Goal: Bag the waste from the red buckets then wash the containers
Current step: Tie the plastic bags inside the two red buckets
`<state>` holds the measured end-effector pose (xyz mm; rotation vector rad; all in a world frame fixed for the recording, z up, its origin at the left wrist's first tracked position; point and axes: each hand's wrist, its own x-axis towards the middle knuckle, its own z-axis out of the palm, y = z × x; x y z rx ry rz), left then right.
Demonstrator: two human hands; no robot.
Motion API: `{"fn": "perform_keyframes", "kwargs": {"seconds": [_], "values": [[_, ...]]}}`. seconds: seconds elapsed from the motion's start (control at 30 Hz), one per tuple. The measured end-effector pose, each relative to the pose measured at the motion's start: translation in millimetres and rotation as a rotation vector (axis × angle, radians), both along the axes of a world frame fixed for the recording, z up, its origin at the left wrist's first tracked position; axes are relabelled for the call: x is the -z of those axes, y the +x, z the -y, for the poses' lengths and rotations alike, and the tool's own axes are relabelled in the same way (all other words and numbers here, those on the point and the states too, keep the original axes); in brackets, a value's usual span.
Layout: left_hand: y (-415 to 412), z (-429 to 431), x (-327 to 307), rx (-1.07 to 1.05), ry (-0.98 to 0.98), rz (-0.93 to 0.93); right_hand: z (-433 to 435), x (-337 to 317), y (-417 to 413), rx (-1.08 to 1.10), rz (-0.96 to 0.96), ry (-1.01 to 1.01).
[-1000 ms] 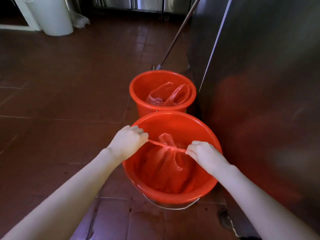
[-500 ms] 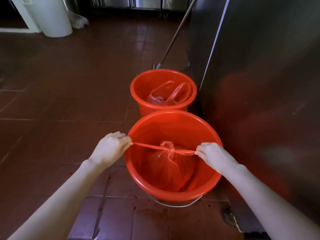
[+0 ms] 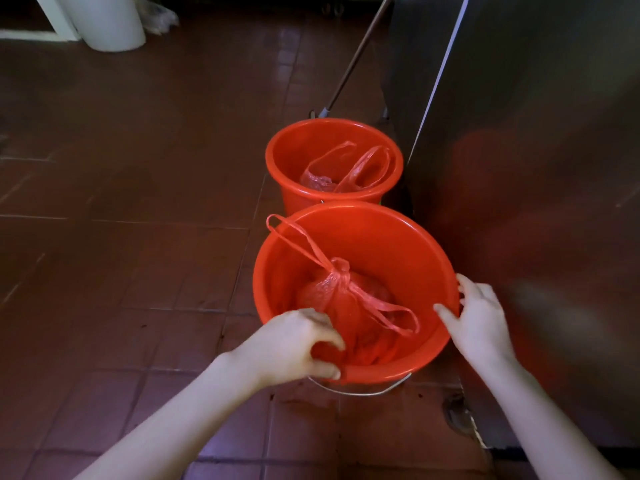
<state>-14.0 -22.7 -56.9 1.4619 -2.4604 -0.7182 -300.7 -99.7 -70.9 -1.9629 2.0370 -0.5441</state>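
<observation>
At the far left a white bin [image 3: 110, 26] stood on the brown tiled floor [image 3: 138, 202]. Nearer, the left hand [image 3: 294, 344] had its grip closed on the near rim of the near red bucket [image 3: 363, 230], fingers curled inside the wall and thumb along the outside. Inside that bucket lay the knotted red bag [image 3: 343, 306], its body just beside the left fingers. One handle loop [image 3: 294, 237] trailed up over the far-left rim and the other loop [image 3: 388, 313] drooped to the right inside the bucket. A metal bail [image 3: 360, 391] hung below the near rim. Just beyond, touching or nearly so, stood the far red bucket [image 3: 301, 150] with an untied red bag [image 3: 360, 171] slumped in it. A pole [image 3: 356, 60] leaned behind it. To the right, the right hand [image 3: 481, 323] rested on the near bucket's right rim, its grip open with fingers spread and holding nothing. A steel cabinet [image 3: 536, 168] filled the right side.
</observation>
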Motion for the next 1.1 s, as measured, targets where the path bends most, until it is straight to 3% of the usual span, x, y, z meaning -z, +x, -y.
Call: {"fn": "perform_keyframes", "kwargs": {"seconds": [0.1,0.27,0.5,0.67,0.9,1.1], "values": [[0.4,-3.8,7.8,-0.022,0.064,-0.058,-5.5,4.7,-4.1,0.056,0.108,0.013],[12.3,-11.0,11.3,-0.041,-0.003,-0.031,-3.8,3.4,6.4,0.081,0.209,0.007],[83.7,-36.5,1.2,-0.156,0.049,0.030,-2.1,5.6,78.6,-0.138,0.307,0.063],[146.4,-57.5,-4.0,-0.349,0.023,0.084,15.1,12.9,152.0,-0.280,0.344,0.087],[190.3,-59.0,-0.7,-0.555,-0.135,0.167,63.6,12.0,233.7,-0.370,0.302,0.160],[195.0,-22.5,4.1,-0.679,-0.224,0.263,112.8,1.4,232.4,-0.423,0.191,0.126]]}}
